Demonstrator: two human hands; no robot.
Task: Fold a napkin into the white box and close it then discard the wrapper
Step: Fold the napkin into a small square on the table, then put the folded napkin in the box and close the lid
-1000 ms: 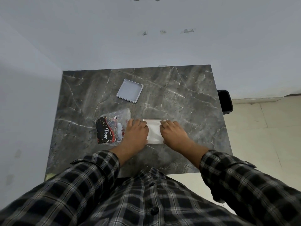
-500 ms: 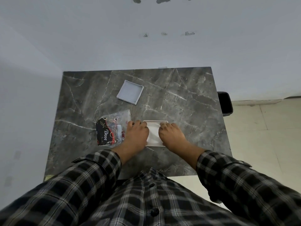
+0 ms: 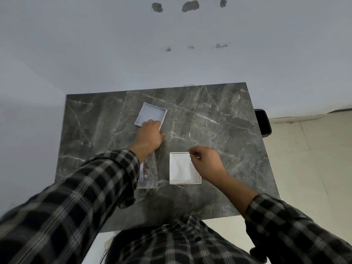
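The white box (image 3: 185, 182) sits open on the near middle of the table, and the folded white napkin (image 3: 181, 166) lies flat inside it. My right hand (image 3: 206, 161) hovers over the box's far right corner with its fingers curled in and nothing in them. The grey-white lid (image 3: 150, 112) lies farther back and to the left. My left hand (image 3: 149, 136) has reached out to it, with its fingers closed over the lid's near edge. The clear wrapper (image 3: 149, 172) lies left of the box, mostly hidden under my left forearm.
The dark marble table (image 3: 219, 130) stands against a pale wall. A black bin (image 3: 263, 121) sits on the floor just past the table's right edge. Tiled floor lies to the right.
Both hands have lifted off the napkin in the box. My left hand moved away to the lid at the back, and my right hand drew up to the box's right corner.
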